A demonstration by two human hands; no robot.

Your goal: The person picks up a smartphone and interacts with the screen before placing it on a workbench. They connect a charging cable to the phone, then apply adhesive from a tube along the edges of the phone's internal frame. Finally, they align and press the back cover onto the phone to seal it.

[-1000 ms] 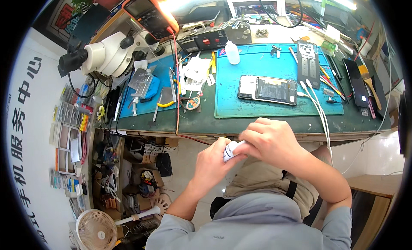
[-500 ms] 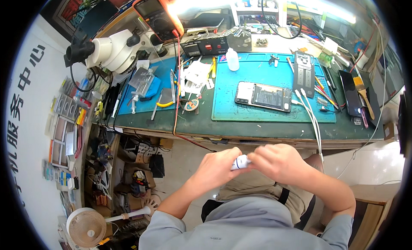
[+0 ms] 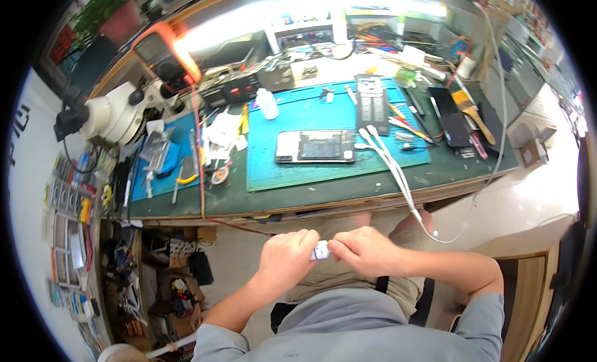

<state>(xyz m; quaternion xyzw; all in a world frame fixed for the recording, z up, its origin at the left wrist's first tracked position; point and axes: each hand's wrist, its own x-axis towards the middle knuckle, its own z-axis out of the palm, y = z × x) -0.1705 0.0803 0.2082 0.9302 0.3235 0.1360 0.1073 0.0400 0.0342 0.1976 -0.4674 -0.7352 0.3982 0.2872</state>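
Observation:
A small white tube-like piece with blue markings sits between my two hands, above my lap and in front of the bench edge. My left hand is closed around one end of it. On its other end, the fingers of my right hand are pinched. Only the middle of the piece shows, so its exact kind cannot be told. Beyond my hands, an opened phone with its battery exposed lies on a blue work mat. White cables run from beside it over the bench edge.
On the bench stand a microscope, an orange multimeter and a white squeeze bottle. A dark phone and a brush lie at right. Below left are cluttered shelves. A wooden cabinet stands at lower right.
The view has swung right, so the bench appears farther left. Both hands still grip the white piece. My right fingers, blurred and higher before, now sit lower and closer against its end.

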